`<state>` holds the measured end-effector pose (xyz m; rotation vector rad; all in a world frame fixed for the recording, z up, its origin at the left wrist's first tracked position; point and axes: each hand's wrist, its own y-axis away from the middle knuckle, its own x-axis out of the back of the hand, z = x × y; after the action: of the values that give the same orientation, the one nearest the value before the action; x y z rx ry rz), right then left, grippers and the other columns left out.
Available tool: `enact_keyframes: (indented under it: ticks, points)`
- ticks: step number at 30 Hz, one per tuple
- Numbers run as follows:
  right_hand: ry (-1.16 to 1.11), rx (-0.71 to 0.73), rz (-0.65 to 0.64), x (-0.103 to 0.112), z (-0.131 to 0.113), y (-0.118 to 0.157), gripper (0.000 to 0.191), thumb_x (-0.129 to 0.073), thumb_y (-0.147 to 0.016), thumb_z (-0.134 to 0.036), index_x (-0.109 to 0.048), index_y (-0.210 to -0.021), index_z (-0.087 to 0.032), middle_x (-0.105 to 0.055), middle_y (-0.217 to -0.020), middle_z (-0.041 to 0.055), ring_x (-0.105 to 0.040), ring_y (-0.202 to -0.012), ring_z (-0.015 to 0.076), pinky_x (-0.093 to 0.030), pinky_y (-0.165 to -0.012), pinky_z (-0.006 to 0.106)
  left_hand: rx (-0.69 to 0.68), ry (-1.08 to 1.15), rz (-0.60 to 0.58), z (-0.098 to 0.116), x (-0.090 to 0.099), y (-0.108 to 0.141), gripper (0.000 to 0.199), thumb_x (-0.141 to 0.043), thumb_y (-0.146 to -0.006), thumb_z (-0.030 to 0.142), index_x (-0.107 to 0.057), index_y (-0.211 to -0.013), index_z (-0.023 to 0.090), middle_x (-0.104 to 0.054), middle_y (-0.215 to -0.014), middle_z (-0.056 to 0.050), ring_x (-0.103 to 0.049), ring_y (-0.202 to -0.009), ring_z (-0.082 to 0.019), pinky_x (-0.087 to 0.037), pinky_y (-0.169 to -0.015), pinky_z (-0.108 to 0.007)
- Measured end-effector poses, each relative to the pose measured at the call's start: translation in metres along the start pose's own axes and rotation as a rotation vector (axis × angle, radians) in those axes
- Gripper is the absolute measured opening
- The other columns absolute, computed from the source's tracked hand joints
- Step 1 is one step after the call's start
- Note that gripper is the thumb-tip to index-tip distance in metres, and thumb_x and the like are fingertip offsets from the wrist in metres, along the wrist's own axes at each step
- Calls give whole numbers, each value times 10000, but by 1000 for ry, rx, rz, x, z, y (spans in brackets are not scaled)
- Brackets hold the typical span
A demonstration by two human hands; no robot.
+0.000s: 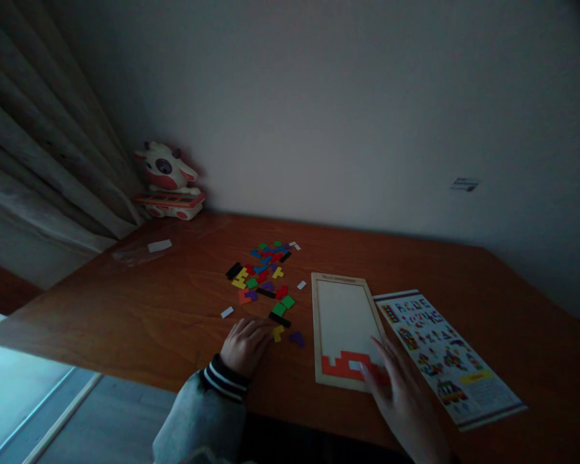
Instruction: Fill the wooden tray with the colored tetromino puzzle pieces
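My left hand (246, 345), in a grey sleeve with a striped black cuff, rests palm down on the table. Its fingers are loosely bent, their tips beside a yellow puzzle piece (278, 333); whether they touch it I cannot tell. Close by lie a black bar piece (280, 319) and a purple piece (296, 338). My right hand (399, 386) is over the lower right corner of a wooden puzzle tray (318, 335), thumb and fingers apart. Red pieces (336, 367) fill part of the tray's near end, around a small pale gap. The hand partly hides them.
Several coloured pieces (263, 267) are scattered beyond my left hand. White pieces (227, 312) lie around them. A printed pattern sheet (447, 357) lies right of the tray. A cow-shaped toy (171, 183) stands at the back left by the curtain (43, 129). A wall (343, 129) rises behind the table.
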<state>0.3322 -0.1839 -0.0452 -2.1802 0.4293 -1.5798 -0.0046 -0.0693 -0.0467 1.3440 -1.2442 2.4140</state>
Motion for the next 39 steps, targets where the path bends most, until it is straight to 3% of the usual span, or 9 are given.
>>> enact_keyframes:
  ticks: [4, 13, 21, 29, 39]
  points:
    - [46, 5, 15, -7, 8, 9, 581, -443, -939, -558, -424, -1410, -218, -480, -1451, 141, -416, -1359, 328, -396, -1072, 544, -23, 3, -6, 2, 4, -4, 217, -498, -977, 277, -704, -997, 214, -726, -971, -52, -646, -865, -194, -533, -771, -323]
    - [100, -75, 6, -21, -20, 1, 528, -411, -942, -568, -517, -1312, -207, -508, -1419, 165, -434, -1336, 355, -362, -1051, 606, -5, 24, 8, 2, 3, -2, 175, -545, -950, 242, -717, -969, 218, -701, -931, -63, -634, -838, -185, -540, -763, -306]
    - [3, -108, 75, -17, -20, 2, 598, -443, -930, -572, -413, -1399, -201, -486, -1435, 170, -453, -1314, 351, -396, -1038, 575, -27, 12, -18, 3, 6, -5, 191, -573, -939, 310, -715, -1023, 213, -722, -976, -68, -652, -861, -197, -549, -772, -319]
    - [-45, -125, 92, -15, -22, 3, 576, -459, -921, -581, -468, -1352, -197, -537, -1375, 164, -501, -1268, 333, -432, -1028, 530, -68, 31, -58, 6, 7, -6, 202, -589, -935, 311, -697, -1090, 243, -754, -998, -38, -680, -897, -203, -539, -769, -340]
    - [-113, -143, 121, -15, -18, 3, 546, -460, -925, -570, -503, -1299, -174, -592, -1289, 172, -566, -1176, 316, -470, -983, 504, -14, 7, 137, 2, 18, -3, 161, -616, -910, 288, -694, -1029, 212, -742, -975, -57, -697, -866, -177, -568, -770, -298]
